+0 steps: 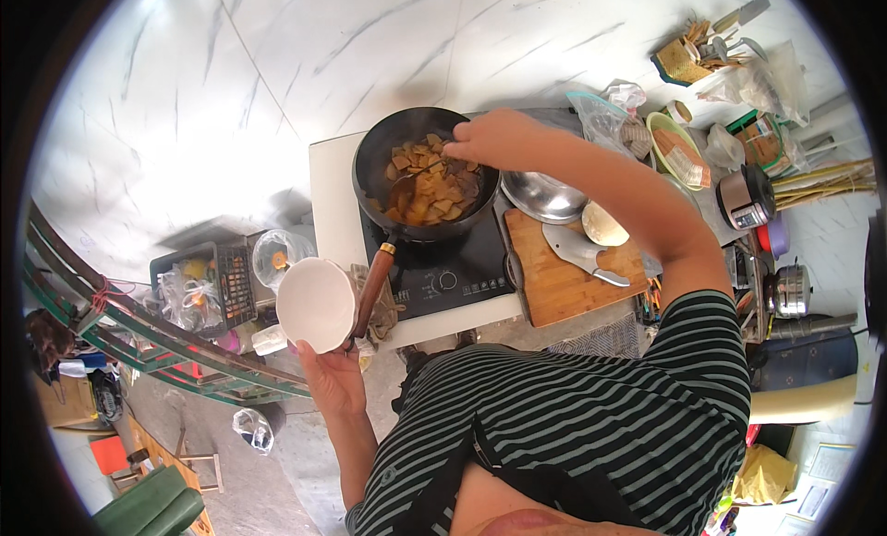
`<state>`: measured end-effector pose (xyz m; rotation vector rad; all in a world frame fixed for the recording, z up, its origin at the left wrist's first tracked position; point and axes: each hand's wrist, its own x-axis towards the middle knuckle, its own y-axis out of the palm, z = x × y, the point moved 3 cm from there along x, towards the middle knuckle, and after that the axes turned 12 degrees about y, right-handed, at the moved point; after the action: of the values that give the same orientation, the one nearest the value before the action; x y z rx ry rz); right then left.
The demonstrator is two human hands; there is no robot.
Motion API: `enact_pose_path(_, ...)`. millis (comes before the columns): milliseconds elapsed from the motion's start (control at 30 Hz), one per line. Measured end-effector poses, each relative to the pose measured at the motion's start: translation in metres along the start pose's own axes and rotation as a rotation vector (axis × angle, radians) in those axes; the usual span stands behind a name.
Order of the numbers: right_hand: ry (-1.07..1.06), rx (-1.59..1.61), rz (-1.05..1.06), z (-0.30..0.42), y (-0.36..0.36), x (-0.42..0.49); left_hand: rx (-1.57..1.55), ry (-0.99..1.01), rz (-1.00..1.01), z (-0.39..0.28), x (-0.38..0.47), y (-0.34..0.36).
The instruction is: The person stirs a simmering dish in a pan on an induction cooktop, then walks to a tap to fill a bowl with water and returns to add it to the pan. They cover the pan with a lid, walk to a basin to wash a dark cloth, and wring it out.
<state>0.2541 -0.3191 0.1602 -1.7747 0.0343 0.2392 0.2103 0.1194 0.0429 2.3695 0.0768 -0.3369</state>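
A black wok (374,179) with a wooden handle stands on a black induction cooker (450,266). Sliced food (440,189), browned and glossy, lies in it. My right hand (488,141) is over the wok's right rim, its fingers closed on the end of a thin utensil (409,180) whose head is among the slices. My left hand (336,376) holds a white bowl (317,306) at its lower edge, beside the wok's handle (375,279); the bowl is tilted and I see no food in it.
Right of the cooker, a wooden cutting board (582,286) bears a cleaver (572,250) and a pale bowl (604,225). A metal basin (544,196) sits behind. A black plastic crate (235,279) and a green metal railing (166,349) are at left.
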Motion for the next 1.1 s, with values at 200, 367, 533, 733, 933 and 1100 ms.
enact_pose_path(200,0.388,-0.214,0.046,-0.030,0.009,0.002,-0.002,0.004,-0.027,0.000,0.000,-0.002)
enact_pose_path(367,0.260,0.032,0.031,-0.013,0.025,-0.003,-0.024,-0.004,-0.008,0.001,-0.002,0.000)
enact_pose_path(533,0.207,0.012,0.002,-0.021,-0.004,-0.024,-0.030,-0.008,-0.004,0.000,-0.002,0.001)
enact_pose_path(733,0.299,-0.237,0.142,-0.012,-0.010,-0.012,-0.021,0.008,-0.028,0.000,-0.003,0.001)
enact_pose_path(933,0.280,0.018,0.190,0.007,-0.009,0.001,-0.052,-0.002,0.048,0.001,-0.002,-0.005)
enact_pose_path(1100,0.301,-0.134,0.175,-0.010,-0.024,0.003,-0.062,-0.023,0.072,0.001,-0.001,-0.010)
